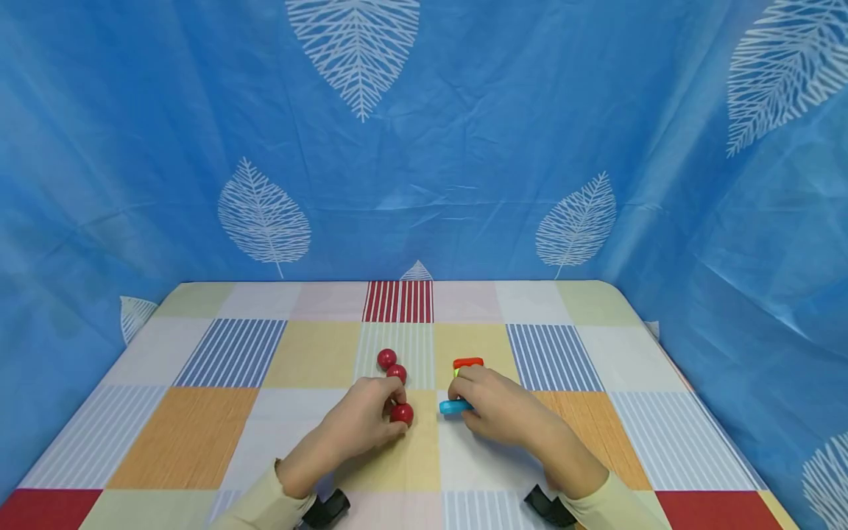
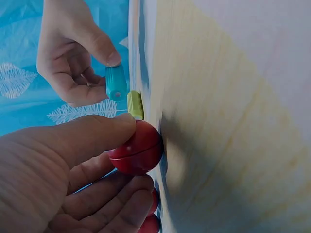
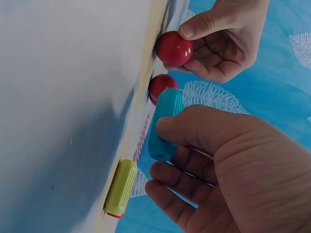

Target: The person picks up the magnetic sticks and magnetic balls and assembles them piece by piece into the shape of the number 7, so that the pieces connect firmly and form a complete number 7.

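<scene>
My left hand (image 1: 358,418) pinches a glossy red ball (image 2: 138,150) between thumb and fingers, close against the tablecloth; whether it touches the cloth I cannot tell. Two more red balls, a nearer one (image 1: 396,374) and a farther one (image 1: 387,359), lie in a slanting row just beyond that hand. To the right, my right hand (image 1: 502,405) holds a short blue ribbed cylinder (image 3: 165,124) by thumb and fingers. Beyond the right hand are a yellow-green ribbed cylinder (image 3: 120,188), mostly hidden in the head view, and a red one (image 1: 468,362).
A patchwork-checked tablecloth (image 1: 318,353) covers the table. Blue curtains (image 1: 464,147) with white leaf prints hang behind it and at both sides. Black straps (image 1: 326,509) sit at both wrists, below cream sleeves (image 1: 265,504).
</scene>
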Tool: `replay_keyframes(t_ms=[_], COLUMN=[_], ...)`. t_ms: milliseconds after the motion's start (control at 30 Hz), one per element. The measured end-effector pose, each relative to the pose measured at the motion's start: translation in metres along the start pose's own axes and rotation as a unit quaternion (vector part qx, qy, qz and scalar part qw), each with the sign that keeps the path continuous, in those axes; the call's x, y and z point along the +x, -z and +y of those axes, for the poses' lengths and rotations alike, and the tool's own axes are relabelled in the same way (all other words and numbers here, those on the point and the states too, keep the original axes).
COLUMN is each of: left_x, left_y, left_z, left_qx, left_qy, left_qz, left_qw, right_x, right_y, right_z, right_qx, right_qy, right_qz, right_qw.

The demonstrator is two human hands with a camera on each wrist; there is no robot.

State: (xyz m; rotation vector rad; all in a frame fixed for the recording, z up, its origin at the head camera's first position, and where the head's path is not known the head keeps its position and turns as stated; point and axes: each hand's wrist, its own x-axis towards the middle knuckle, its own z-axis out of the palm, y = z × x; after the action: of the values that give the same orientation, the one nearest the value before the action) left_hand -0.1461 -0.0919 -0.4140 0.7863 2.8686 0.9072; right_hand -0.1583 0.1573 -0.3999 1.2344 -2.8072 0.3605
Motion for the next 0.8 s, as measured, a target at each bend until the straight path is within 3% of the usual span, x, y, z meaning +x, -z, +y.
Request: replay_keyframes(t_ms=[800], left_x=[0.000], left_y=[0.001], left_z=[0.000], left_qx=[-0.014], left_qy=[-0.020], left_qz=[0.000], left_qw=[0.9997], right_x=[0.012], right_y=[-0.009], right_z=[-0.013], right_qx=[0.055], right_qy=[-0.003], right_qz=[-0.026], right_qw=[0.9981])
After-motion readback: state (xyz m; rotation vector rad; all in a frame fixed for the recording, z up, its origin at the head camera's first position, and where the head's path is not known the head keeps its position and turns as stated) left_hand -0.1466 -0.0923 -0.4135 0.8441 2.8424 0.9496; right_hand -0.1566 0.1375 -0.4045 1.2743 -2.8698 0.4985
